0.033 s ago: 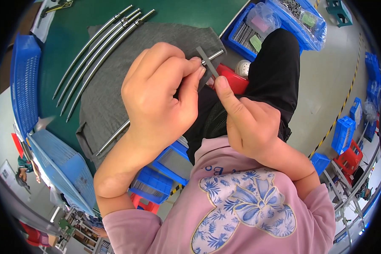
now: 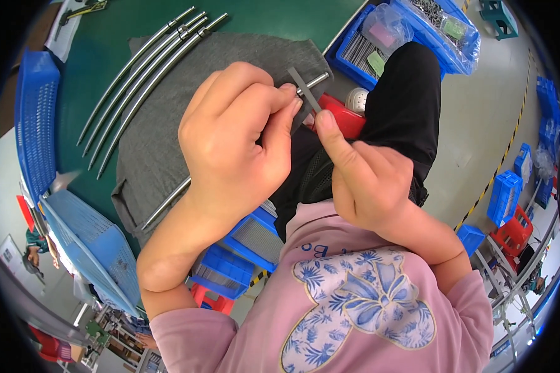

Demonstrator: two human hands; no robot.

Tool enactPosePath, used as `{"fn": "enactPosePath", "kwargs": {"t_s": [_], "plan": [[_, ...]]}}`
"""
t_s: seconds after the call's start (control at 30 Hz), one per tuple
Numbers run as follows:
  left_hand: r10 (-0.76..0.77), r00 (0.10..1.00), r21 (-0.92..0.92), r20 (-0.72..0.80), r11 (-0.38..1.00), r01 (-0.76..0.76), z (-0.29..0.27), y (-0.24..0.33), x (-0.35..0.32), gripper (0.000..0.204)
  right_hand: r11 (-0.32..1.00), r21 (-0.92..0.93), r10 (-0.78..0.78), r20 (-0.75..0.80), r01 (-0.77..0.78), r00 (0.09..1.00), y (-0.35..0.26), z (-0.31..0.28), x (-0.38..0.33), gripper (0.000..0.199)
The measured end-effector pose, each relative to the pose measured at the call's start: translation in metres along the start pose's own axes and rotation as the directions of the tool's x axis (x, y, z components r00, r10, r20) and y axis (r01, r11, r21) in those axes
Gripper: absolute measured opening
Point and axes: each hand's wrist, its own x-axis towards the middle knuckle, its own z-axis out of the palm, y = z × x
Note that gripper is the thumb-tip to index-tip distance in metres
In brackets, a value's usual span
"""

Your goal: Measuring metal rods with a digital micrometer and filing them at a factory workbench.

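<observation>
- In the head view, at the cloth's (image 2: 152,146) upper-right corner, clamps metal rod (image 2: 318,80) in left hand (image 2: 236,130).
- Pinches grey strip (image 2: 303,86) across rod in right hand (image 2: 373,180).
- Seems midway; cannot tell curved rods (image 2: 144,97) by left edge as finished or waiting.

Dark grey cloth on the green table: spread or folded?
Mostly spread: the dark grey fabric cloth lies broad across the green tabletop, its lower-left edge rumpled.

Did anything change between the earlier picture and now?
Nothing visibly changed; nothing was picked up or let go. The left hand still grips the thin metal rod, the right hand still has a fingertip at the flat grey strip, and the curved metal rods lie as before.
</observation>
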Motion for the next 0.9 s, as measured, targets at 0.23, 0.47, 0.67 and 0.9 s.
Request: {"fn": "enactPosePath", "kwargs": {"t_s": [0.23,0.47,0.67,0.9], "plan": [[-0.016,1.0,-0.013,-0.016,1.0,0.016,0.002,-0.001,0.0,0.016,0.994,-0.102,-0.039,-0.066,0.032,0.997,0.0,0.002,-0.001,0.05],[-0.006,1.0,0.002,-0.008,1.0,0.006,0.0,0.0,-0.001,0.016,0.996,-0.088,-0.025,-0.039,0.022,0.999,-0.002,-0.004,-0.005,0.051],[0.001,1.0,-0.014,-0.013,1.0,-0.001,0.001,0.0,-0.001,0.016,0.987,-0.121,-0.125,-0.168,0.105,0.978,0.001,0.005,0.013,0.052],[-0.005,1.0,0.013,0.002,1.0,0.005,0.0,0.001,0.0,0.016,0.99,-0.099,-0.116,-0.143,0.102,0.983,0.003,0.007,0.016,0.051]]}}
